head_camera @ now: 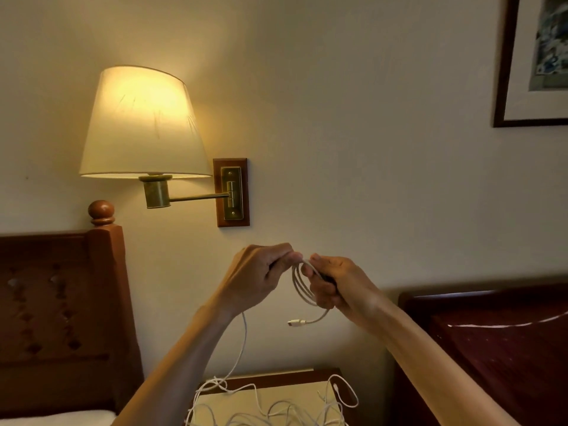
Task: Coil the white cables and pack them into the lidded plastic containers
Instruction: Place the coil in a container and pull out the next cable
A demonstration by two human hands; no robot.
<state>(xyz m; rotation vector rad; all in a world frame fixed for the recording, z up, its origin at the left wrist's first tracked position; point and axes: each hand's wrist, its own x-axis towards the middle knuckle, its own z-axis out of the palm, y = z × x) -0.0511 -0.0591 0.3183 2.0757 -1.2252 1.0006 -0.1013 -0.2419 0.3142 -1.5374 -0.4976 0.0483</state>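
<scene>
1. Coiling proceeds at chest height: the right hand point(333, 284) grips the white cable coil point(302, 287), fingers curled round its loops.
2. The left hand point(261, 272) pinches the strand feeding the coil top; keep loops even, tension light.
3. The connector point(296, 322) hangs below the coil; slack trails to the cable tangle point(276, 407) on the nightstand point(276, 376).

Both hands raised together, left hand point(261, 276) and right hand point(333, 285) with fingers curled, pinching.

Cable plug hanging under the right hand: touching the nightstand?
Apart. The head view shows the plug hanging in mid-air below the right hand, with bare wall between it and the nightstand.
</scene>
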